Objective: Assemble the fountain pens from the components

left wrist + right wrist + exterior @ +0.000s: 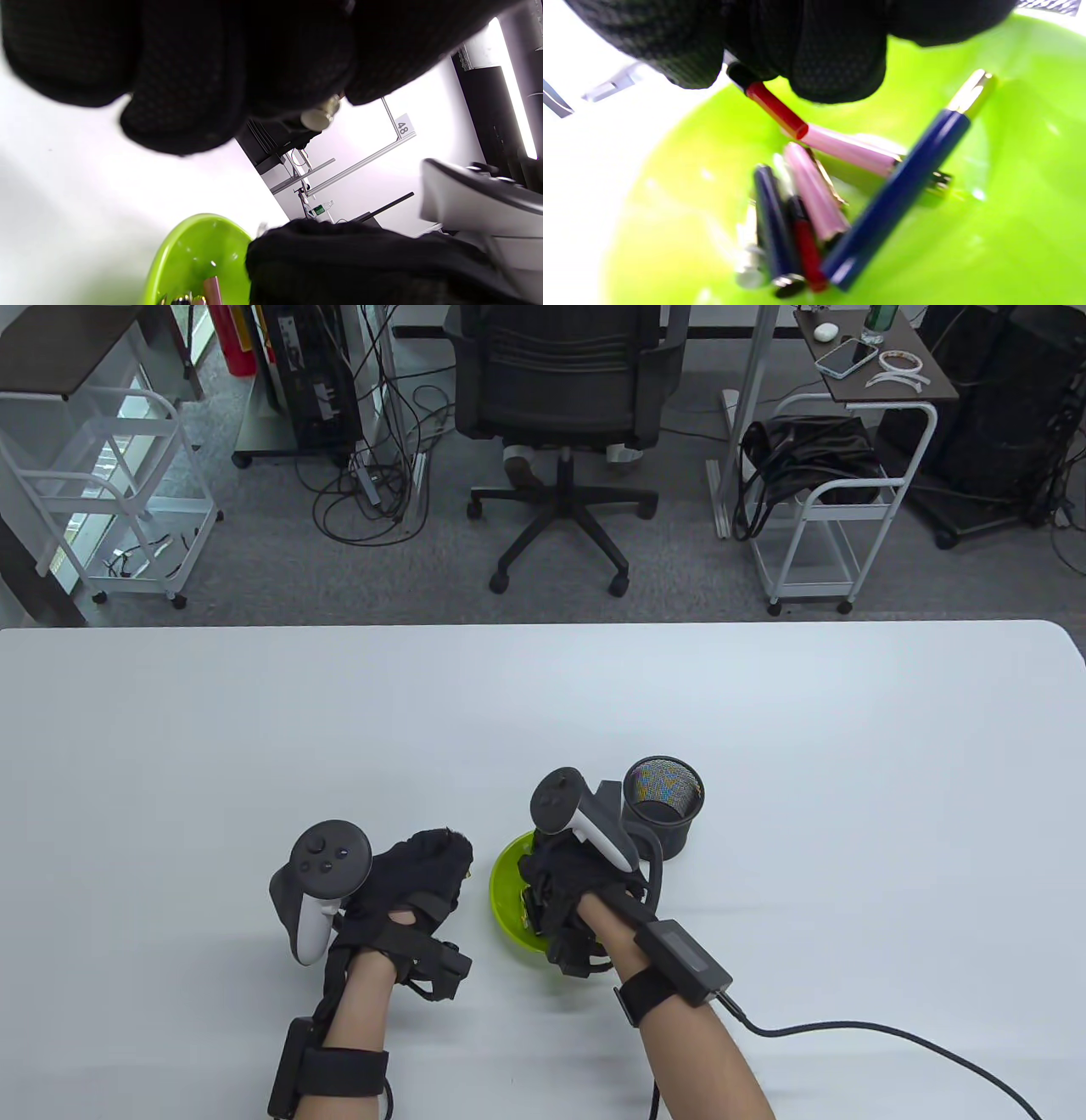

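On the white table [764, 712] the green bowl [507, 891] holds loose pen parts [814, 203]. The right hand [564, 899] pinches a red part [774, 108]; lift it slowly. The left hand [407, 882] grips a metal-tipped piece [320, 116].

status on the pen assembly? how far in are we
Early. Nothing visibly finished: the mesh pen cup shows no pens inside.

In hand: the right hand is over the green bowl, its grip on a red-and-black part. The left hand grips something with a silvery metal end; what it is can't be told.

Left: loose parts in the bowl, including a navy barrel, two pink pieces and a dark cap.
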The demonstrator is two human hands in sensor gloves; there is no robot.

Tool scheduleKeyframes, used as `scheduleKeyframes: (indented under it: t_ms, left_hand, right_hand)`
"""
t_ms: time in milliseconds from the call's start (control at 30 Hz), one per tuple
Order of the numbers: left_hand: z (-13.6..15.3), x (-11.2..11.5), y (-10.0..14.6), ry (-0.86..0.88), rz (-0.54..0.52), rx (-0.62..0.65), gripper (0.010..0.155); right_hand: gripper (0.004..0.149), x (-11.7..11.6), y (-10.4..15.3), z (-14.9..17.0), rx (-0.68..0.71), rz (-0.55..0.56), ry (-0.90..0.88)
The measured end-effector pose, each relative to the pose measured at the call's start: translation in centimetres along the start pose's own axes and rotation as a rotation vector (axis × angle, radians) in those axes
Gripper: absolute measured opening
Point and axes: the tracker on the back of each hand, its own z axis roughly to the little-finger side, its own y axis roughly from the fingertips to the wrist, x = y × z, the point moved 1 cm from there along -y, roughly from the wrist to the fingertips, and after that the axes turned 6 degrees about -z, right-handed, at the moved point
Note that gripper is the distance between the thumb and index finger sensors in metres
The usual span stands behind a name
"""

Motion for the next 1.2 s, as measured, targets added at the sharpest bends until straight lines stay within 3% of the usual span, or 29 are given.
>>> scheduleKeyframes:
  t_ms: [267, 500, 733, 967, 1200]
  left_hand:
    - [0.2, 0.8, 0.0, 0.078, 0.053, -0.016, 0.042]
    - [0.7, 2.0, -0.1, 0.205, 0.128, -0.053, 0.042]
    - [1.2, 3.0, 0.1, 0.283, 0.178, -0.083, 0.042]
    - [1.6, 4.5, 0.3, 0.414, 0.248, -0.128, 0.042]
    - [1.9, 5.3, 0.3, 0.441, 0.28, -0.148, 0.042]
  right_hand:
    - [0.043, 1.3, 3.5, 1.0, 0.228, 0.032, -0.167]
    - [0.044, 1.0, 5.5, 3.7, 0.318, 0.032, -0.284]
    - [0.05, 0.1, 5.5, 5.6, 0.377, -0.016, -0.359]
    - [0.05, -0.2, 6.4, 4.9, 0.493, 0.023, -0.333]
    - [0.051, -0.8, 6.3, 4.6, 0.504, 0.003, -0.351]
